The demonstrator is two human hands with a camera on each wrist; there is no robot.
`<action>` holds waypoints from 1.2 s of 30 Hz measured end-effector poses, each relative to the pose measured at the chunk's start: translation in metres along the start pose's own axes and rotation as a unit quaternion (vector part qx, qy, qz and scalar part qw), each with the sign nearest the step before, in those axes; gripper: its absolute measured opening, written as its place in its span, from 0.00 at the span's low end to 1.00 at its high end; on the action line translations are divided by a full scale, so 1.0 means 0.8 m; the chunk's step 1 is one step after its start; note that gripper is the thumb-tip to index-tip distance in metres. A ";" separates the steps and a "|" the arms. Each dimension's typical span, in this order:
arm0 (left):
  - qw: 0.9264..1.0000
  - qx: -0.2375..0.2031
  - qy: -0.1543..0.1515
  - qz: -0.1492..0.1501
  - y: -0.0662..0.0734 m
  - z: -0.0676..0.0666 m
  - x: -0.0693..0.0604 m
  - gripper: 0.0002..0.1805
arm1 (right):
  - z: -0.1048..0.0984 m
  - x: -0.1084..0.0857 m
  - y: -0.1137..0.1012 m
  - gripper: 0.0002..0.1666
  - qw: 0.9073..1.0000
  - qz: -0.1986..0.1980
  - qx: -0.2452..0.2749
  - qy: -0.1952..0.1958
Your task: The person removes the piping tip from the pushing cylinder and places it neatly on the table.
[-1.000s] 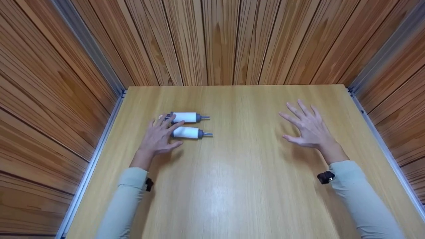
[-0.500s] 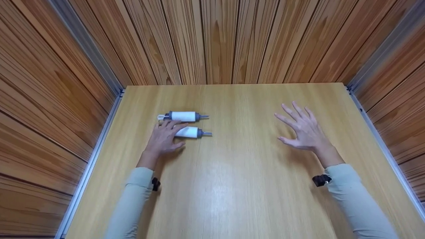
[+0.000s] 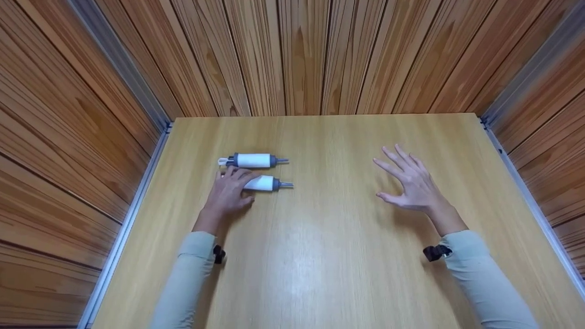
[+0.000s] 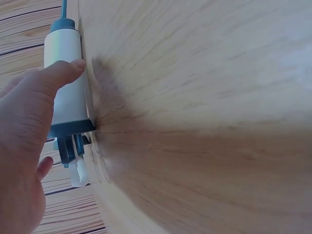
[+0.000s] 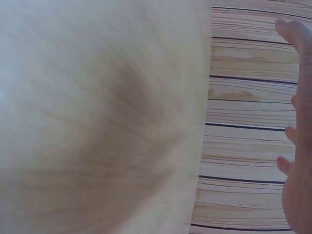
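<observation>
Two white syringe-like tubes lie side by side on the table, each with dark grey ends and a thin nozzle pointing right. My left hand (image 3: 227, 189) is over the rear part of the near tube (image 3: 260, 183), its fingers bent across the top. In the head view, its thumb sits a little apart on the near side; the left wrist view shows the thumb (image 4: 63, 73) in front of the white barrel (image 4: 70, 100). Contact is unclear. The far tube (image 3: 254, 160) lies just beyond, showing a white loop at its left end. My right hand (image 3: 413, 185) hovers empty, fingers spread.
The light wooden table (image 3: 311, 256) is enclosed by wood-plank walls (image 3: 301, 55) at the back and both sides. Metal rails (image 3: 125, 217) run along its side edges. A small dark camera (image 3: 437, 252) is on each wrist.
My left hand has moved right and toward me, off the far tube and over the near one, its fingers bending more. My right hand has drifted left and slightly nearer. Both tubes stay put.
</observation>
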State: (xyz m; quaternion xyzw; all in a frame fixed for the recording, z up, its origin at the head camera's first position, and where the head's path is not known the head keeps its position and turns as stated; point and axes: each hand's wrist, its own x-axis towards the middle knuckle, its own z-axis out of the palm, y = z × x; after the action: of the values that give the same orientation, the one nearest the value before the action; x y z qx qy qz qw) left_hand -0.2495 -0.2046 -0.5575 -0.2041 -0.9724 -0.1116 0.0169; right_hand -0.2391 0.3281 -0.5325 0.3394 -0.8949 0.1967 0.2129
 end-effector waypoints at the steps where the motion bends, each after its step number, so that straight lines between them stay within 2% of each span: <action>1: 1.000 -0.003 -0.002 -0.004 -0.001 0.000 0.000 0.37 | 0.001 0.000 0.000 0.52 1.000 0.001 0.010 0.000; 6: 1.000 -0.007 -0.002 -0.011 -0.003 0.001 0.001 0.35 | 0.005 0.002 -0.004 0.55 0.998 0.016 0.062 0.009; 13: 1.000 -0.024 0.013 -0.001 0.000 0.001 0.004 0.25 | 0.010 0.002 -0.010 0.58 0.990 0.033 0.132 0.026; 24: 0.999 -0.036 0.027 0.018 0.000 0.006 0.003 0.24 | 0.015 -0.003 -0.018 0.60 0.974 0.077 0.208 0.045; 30: 0.998 -0.049 0.023 0.012 0.000 0.004 0.000 0.24 | 0.013 -0.003 -0.022 0.58 0.952 0.117 0.281 0.030; 33: 0.998 -0.053 0.025 0.016 0.001 0.000 0.002 0.25 | 0.014 -0.003 -0.020 0.58 0.936 0.113 0.332 0.040; 36: 0.997 -0.064 0.028 0.017 0.002 -0.002 0.003 0.25 | 0.019 -0.003 -0.020 0.57 0.915 0.111 0.383 0.056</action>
State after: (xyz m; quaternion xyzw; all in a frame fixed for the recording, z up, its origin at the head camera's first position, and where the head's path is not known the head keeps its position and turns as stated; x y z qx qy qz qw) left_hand -0.2510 -0.2025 -0.5553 -0.2180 -0.9588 -0.1790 0.0325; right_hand -0.2301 0.3109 -0.5428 0.2822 -0.7693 0.5656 0.0930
